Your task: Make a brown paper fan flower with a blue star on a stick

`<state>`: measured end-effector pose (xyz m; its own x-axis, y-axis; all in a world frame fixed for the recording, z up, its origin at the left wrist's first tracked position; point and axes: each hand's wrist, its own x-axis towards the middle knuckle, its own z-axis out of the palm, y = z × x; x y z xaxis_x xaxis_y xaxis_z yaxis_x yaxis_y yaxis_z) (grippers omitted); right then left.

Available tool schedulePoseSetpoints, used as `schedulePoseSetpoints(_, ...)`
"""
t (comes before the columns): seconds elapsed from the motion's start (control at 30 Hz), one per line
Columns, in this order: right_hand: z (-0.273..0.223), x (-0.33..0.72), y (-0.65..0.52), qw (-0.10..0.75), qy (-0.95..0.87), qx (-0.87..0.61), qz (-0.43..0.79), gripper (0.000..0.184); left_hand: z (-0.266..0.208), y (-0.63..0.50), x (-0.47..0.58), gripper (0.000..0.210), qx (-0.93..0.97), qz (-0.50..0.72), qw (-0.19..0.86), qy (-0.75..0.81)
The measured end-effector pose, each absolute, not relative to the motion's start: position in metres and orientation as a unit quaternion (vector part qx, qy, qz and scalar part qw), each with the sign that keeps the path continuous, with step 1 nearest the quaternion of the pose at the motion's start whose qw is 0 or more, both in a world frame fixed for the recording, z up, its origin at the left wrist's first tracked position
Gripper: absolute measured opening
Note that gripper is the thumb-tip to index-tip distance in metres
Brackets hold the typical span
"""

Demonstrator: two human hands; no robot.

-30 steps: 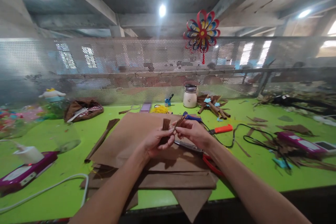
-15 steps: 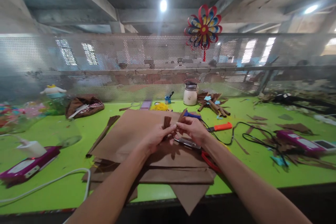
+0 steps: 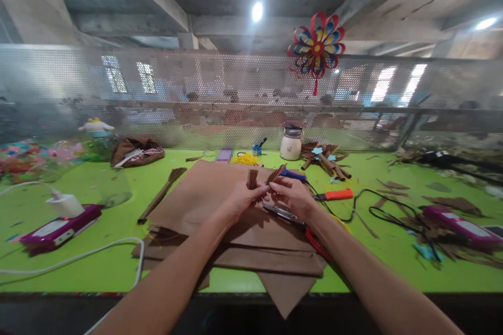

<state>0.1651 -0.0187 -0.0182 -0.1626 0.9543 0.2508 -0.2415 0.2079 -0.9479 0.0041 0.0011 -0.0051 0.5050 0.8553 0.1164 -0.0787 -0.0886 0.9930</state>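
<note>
My left hand (image 3: 244, 200) is closed on a pleated strip of brown paper (image 3: 252, 178), whose folds stick up above the thumb. Close beside it, my right hand (image 3: 293, 196) pinches another pleated brown paper piece (image 3: 275, 172) that fans out to the upper right. The fingertips of both hands nearly meet, and whether the two pieces are joined is hidden. Beneath the hands lies a stack of brown paper sheets (image 3: 196, 193). Scissors with red handles (image 3: 314, 242) rest on the stack under my right hand, their metal blades pointing left.
A glue gun with a blue body (image 3: 293, 174) and an orange-handled tool (image 3: 338, 194) lie to the right, near a black cable. Purple power strips (image 3: 63, 227) sit at both sides. Behind stand a white jar (image 3: 291, 145) and rolled brown paper pieces (image 3: 328, 162).
The pleated paper at my right hand now shows more openly fanned folds. Both hands stay close together over the stack, while the whole view has shifted slightly.
</note>
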Motion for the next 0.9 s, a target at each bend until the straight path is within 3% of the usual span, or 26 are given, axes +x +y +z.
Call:
schedulePoseSetpoints(0.3,-0.014,0.158,-0.019,0.615,-0.507,-0.375,0.473,0.037,-0.015,0.008,0.008,0.033,0.64,0.41,0.54,0.361)
schedulePoseSetpoints(0.47,-0.013,0.155,-0.02,0.613,-0.482,-0.383,0.495,0.047,-0.017,0.008,0.01,0.033,0.649,0.392,0.539,0.367)
schedulePoseSetpoints(0.9,-0.023,0.152,-0.014,0.62,-0.441,-0.372,0.531,0.048,-0.025,0.016,0.008,0.036,0.649,0.409,0.535,0.354)
